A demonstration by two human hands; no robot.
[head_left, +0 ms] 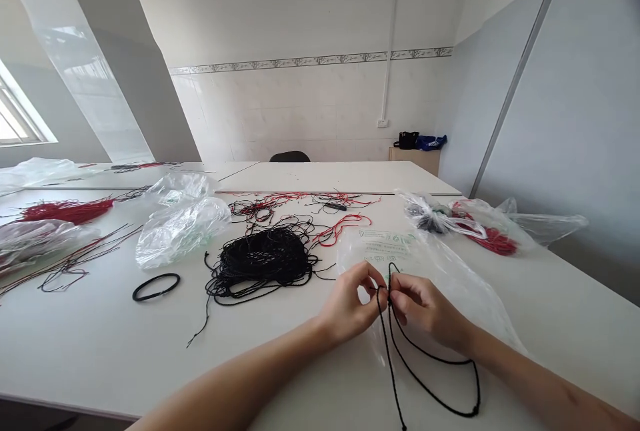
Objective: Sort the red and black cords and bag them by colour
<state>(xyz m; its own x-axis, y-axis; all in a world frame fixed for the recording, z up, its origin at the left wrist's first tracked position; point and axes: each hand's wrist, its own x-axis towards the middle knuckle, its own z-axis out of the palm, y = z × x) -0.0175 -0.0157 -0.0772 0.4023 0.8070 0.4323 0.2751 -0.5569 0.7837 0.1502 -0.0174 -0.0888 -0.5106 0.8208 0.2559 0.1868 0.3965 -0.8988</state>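
Both of my hands pinch a thin black cord (pixel 411 374) close together, over a clear plastic bag lying on the table. My left hand (pixel 353 303) has thumb and fingertips closed on the cord where a strand crosses over. Right beside it, my right hand (pixel 426 306) grips the cord too, with a small loop rising above the fingertips. Below the hands the cord hangs as a long loop and a loose end with a knot at its tip. The exact spot between the fingertips is partly hidden. A large coil of black cord (pixel 263 257) lies left of my hands.
A black ring (pixel 156 287) lies left of the coil. Crumpled clear bags (pixel 185 231) and red cord bundles (pixel 67 211) sit at the left. Bagged cords (pixel 493 239) lie at the right. The printed bag (pixel 465 284) spreads under my hands. Loose red cord (pixel 345 224) lies behind.
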